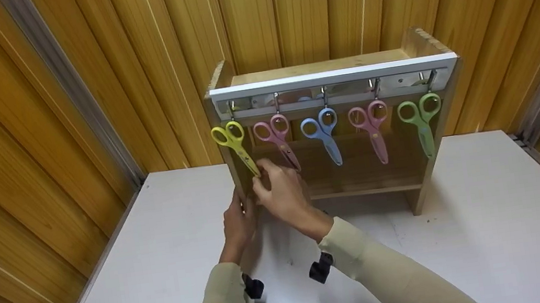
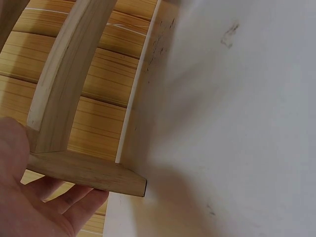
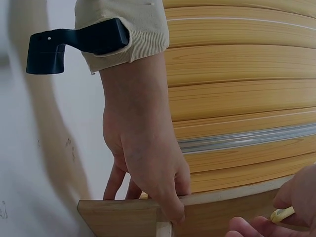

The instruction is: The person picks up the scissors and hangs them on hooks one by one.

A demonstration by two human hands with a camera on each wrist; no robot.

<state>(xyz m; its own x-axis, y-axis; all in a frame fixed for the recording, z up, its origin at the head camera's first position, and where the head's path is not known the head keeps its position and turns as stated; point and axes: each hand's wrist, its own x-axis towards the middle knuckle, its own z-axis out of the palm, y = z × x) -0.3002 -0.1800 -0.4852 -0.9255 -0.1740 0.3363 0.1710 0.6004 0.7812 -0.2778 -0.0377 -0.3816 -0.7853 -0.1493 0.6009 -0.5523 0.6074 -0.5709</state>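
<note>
Yellow-handled scissors [image 1: 238, 146] hang from the leftmost hook of a wooden rack [image 1: 360, 192]. My right hand [image 1: 285, 192] pinches their lower tip; in the right wrist view the yellow tip [image 3: 283, 214] shows between thumb and fingers. My left hand [image 1: 239, 223] grips the rack's left side panel [image 2: 84, 170] low down, fingers along its outer side, as the right wrist view also shows. Beside my right hand hang pink scissors [image 1: 277, 137], their blade tip close to the knuckles. Blue scissors [image 1: 323, 133], another pink pair [image 1: 373, 129] and green scissors [image 1: 423, 122] hang further right.
The rack stands on a white table [image 1: 183, 211] near its back edge. A metal hook rail [image 1: 294, 98] runs across its upper front. Wood-patterned walls [image 1: 175, 80] enclose the back and sides. Black camera mounts [image 1: 322, 268] sit at both wrists.
</note>
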